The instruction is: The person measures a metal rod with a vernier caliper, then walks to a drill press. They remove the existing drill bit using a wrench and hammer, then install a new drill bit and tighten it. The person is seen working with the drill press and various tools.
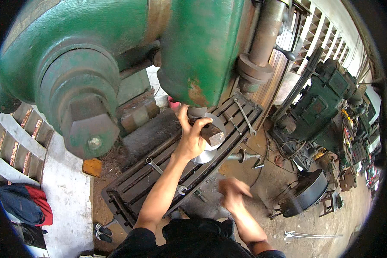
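Note:
My left hand (191,142) reaches up under the green machine head (193,60). Its fingers and thumb close round a dark, square-ended metal block (213,135) beside the short spindle (197,112). Just below that block is a shiny round metal piece (205,156), partly hidden by the hand, over the slotted machine table (133,189). On the table by my left forearm lies a spanner (155,165); another spanner (245,118) rests farther back on the right. My right hand (234,192), smeared by motion, hangs off the table's near right edge, and no held thing can be made out.
A large green arm with a hex-ended bolt (91,129) juts in at left. A crank handle (257,161) sticks out from the table's right side. Farther right stand a dark green machine (318,99) and a black drum-like thing (303,193). Metal rods (314,235) lie on the floor.

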`<control>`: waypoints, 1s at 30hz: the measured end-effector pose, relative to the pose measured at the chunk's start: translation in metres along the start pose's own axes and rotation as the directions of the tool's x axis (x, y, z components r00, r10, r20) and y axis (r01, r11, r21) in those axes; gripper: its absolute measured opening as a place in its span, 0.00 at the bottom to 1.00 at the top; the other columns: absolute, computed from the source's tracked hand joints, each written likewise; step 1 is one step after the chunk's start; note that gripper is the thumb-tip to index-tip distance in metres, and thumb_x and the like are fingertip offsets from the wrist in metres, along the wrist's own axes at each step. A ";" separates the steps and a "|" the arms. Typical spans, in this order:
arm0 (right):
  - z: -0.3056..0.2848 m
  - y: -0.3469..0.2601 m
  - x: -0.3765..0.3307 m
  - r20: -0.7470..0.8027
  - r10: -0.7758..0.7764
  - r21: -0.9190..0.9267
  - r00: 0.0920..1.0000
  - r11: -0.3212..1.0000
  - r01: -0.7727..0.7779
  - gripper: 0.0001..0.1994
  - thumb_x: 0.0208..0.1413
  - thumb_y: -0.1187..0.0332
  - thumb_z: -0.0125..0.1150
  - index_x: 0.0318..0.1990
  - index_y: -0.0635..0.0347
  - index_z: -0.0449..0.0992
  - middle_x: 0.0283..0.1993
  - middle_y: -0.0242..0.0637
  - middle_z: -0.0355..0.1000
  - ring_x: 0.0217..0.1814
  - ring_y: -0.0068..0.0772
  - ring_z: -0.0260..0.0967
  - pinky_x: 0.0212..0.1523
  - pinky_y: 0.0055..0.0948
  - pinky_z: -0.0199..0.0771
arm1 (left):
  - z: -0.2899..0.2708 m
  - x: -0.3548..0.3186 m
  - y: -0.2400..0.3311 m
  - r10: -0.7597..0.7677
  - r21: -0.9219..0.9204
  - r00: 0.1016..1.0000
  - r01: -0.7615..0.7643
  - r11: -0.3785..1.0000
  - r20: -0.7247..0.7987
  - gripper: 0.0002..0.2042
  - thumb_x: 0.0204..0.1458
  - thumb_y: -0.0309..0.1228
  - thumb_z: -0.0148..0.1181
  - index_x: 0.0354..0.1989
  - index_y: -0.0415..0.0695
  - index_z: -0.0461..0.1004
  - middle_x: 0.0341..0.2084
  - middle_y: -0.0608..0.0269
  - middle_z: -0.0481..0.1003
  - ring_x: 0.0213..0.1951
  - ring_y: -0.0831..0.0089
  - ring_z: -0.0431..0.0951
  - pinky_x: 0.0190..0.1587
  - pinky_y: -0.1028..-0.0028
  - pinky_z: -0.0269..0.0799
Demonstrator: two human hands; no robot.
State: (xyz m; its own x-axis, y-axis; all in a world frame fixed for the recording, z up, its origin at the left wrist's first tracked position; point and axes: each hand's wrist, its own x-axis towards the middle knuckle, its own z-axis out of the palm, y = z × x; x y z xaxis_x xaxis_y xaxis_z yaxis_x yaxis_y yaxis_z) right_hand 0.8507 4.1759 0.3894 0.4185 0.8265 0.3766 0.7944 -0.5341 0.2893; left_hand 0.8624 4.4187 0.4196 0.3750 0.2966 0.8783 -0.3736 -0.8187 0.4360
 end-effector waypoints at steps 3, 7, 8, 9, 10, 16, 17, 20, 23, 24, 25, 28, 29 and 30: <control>0.010 -0.020 0.009 0.217 0.279 0.975 0.936 -0.017 -0.221 0.14 0.65 0.66 0.50 0.26 0.58 0.62 0.15 0.31 0.57 0.15 0.26 0.54 0.18 0.27 0.55 | 0.000 0.000 0.000 0.032 0.021 0.999 -0.032 0.999 -0.009 0.20 0.44 0.35 0.73 0.46 0.53 0.73 0.60 0.49 0.46 0.62 0.45 0.56 0.62 0.55 0.55; 0.002 -0.019 0.006 -0.239 0.318 0.929 0.917 -0.200 0.312 0.17 0.67 0.63 0.46 0.24 0.59 0.60 0.14 0.28 0.54 0.16 0.20 0.53 0.17 0.23 0.50 | 0.000 0.001 0.002 0.031 0.035 0.999 -0.031 0.999 -0.011 0.21 0.42 0.35 0.74 0.46 0.52 0.73 0.60 0.48 0.46 0.62 0.46 0.56 0.62 0.56 0.55; -0.001 -0.019 0.007 -0.283 0.370 0.903 0.885 -0.206 0.376 0.19 0.67 0.61 0.50 0.24 0.59 0.61 0.14 0.30 0.56 0.16 0.23 0.54 0.17 0.24 0.52 | 0.000 0.001 0.003 -0.002 0.007 1.000 0.002 1.000 0.001 0.22 0.42 0.35 0.75 0.46 0.52 0.73 0.60 0.48 0.46 0.62 0.46 0.56 0.62 0.56 0.54; -0.006 -0.015 0.004 -0.187 0.358 0.946 0.915 -0.185 0.266 0.18 0.67 0.62 0.50 0.24 0.59 0.61 0.14 0.30 0.56 0.16 0.23 0.54 0.17 0.24 0.52 | 0.000 0.002 0.004 0.006 -0.026 1.000 -0.006 1.000 -0.008 0.20 0.43 0.33 0.74 0.45 0.52 0.73 0.60 0.48 0.46 0.62 0.46 0.55 0.63 0.56 0.53; -0.008 -0.015 0.005 -0.091 0.351 0.974 0.932 -0.162 0.156 0.18 0.66 0.63 0.50 0.23 0.59 0.62 0.14 0.30 0.56 0.16 0.22 0.54 0.17 0.25 0.52 | 0.000 0.002 0.004 0.002 -0.018 1.000 -0.002 1.000 -0.007 0.19 0.44 0.28 0.69 0.46 0.51 0.73 0.61 0.45 0.46 0.63 0.43 0.53 0.64 0.54 0.53; -0.019 -0.007 0.007 0.066 0.418 0.890 0.906 -0.436 0.137 0.23 0.65 0.60 0.50 0.16 0.54 0.56 0.13 0.26 0.54 0.13 0.21 0.46 0.15 0.26 0.46 | 0.000 0.001 0.005 0.024 0.043 1.000 -0.023 0.999 -0.016 0.18 0.47 0.18 0.59 0.47 0.49 0.72 0.63 0.40 0.45 0.65 0.37 0.50 0.66 0.50 0.50; -0.016 -0.011 0.010 -0.217 0.434 0.872 0.875 -0.317 0.374 0.24 0.65 0.59 0.50 0.16 0.53 0.55 0.13 0.25 0.51 0.13 0.22 0.45 0.15 0.27 0.44 | 0.000 0.001 0.005 0.017 0.046 1.000 -0.016 0.999 -0.012 0.18 0.47 0.19 0.59 0.47 0.49 0.72 0.62 0.40 0.45 0.65 0.37 0.50 0.66 0.50 0.50; -0.012 -0.013 0.017 -0.235 0.377 0.959 0.896 0.240 0.151 0.19 0.65 0.60 0.49 0.21 0.56 0.61 0.14 0.27 0.54 0.13 0.24 0.49 0.16 0.27 0.48 | 0.001 0.000 0.005 -0.019 -0.037 1.000 0.019 0.999 -0.017 0.18 0.46 0.18 0.58 0.46 0.48 0.72 0.63 0.39 0.46 0.65 0.36 0.50 0.66 0.50 0.49; -0.010 -0.017 0.019 0.287 0.344 0.958 0.894 -0.098 -0.270 0.16 0.66 0.66 0.46 0.24 0.59 0.66 0.15 0.30 0.59 0.15 0.22 0.53 0.17 0.27 0.53 | 0.003 0.001 0.005 0.016 -0.067 0.999 -0.018 0.998 -0.035 0.19 0.46 0.17 0.57 0.46 0.48 0.73 0.63 0.40 0.46 0.65 0.36 0.50 0.66 0.50 0.49; -0.010 -0.018 0.018 0.125 0.323 0.991 0.938 -0.081 -0.105 0.17 0.66 0.65 0.47 0.24 0.61 0.64 0.15 0.30 0.59 0.15 0.22 0.53 0.16 0.26 0.52 | 0.003 0.001 0.005 0.001 -0.052 0.999 -0.003 0.999 -0.034 0.19 0.45 0.16 0.56 0.46 0.48 0.72 0.63 0.40 0.46 0.65 0.37 0.50 0.66 0.50 0.50; -0.011 -0.020 0.019 0.038 0.337 0.975 0.941 -0.220 0.040 0.17 0.66 0.65 0.49 0.23 0.61 0.63 0.15 0.30 0.59 0.15 0.22 0.54 0.16 0.26 0.52 | 0.003 0.001 0.005 0.024 0.011 0.999 -0.023 1.000 -0.040 0.20 0.45 0.16 0.56 0.47 0.49 0.72 0.63 0.40 0.46 0.66 0.38 0.50 0.66 0.50 0.50; -0.016 -0.020 0.021 -0.245 0.390 0.970 0.888 0.095 0.226 0.19 0.64 0.65 0.54 0.21 0.60 0.60 0.14 0.30 0.57 0.14 0.23 0.50 0.15 0.26 0.48 | 0.002 0.001 0.004 0.006 0.001 1.000 -0.006 1.000 -0.020 0.17 0.45 0.21 0.64 0.45 0.49 0.74 0.62 0.45 0.43 0.66 0.40 0.51 0.68 0.54 0.46; -0.018 -0.020 0.023 0.021 0.339 0.999 0.940 0.023 -0.031 0.18 0.64 0.64 0.55 0.22 0.61 0.61 0.14 0.30 0.56 0.15 0.23 0.49 0.15 0.27 0.49 | 0.002 0.002 0.004 -0.023 -0.031 1.000 0.022 0.999 -0.016 0.18 0.44 0.19 0.62 0.45 0.49 0.74 0.62 0.45 0.43 0.66 0.40 0.51 0.68 0.53 0.45; -0.020 -0.020 0.026 0.283 0.270 0.958 0.920 -0.031 -0.285 0.18 0.64 0.64 0.55 0.22 0.61 0.62 0.14 0.31 0.56 0.15 0.23 0.49 0.16 0.28 0.50 | 0.002 0.002 0.004 -0.050 -0.079 0.999 0.048 0.996 -0.020 0.19 0.43 0.17 0.60 0.45 0.48 0.74 0.62 0.44 0.44 0.66 0.39 0.52 0.68 0.53 0.45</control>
State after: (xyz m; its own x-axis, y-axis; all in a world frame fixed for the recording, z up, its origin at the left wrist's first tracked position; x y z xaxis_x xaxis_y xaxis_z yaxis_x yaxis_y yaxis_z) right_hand 0.8367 4.2043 0.4114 0.7241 0.6669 0.1759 0.2779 -0.0486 -0.9594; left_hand 0.8633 4.4147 0.4225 0.3760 0.3470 0.8592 -0.4213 -0.7618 0.4921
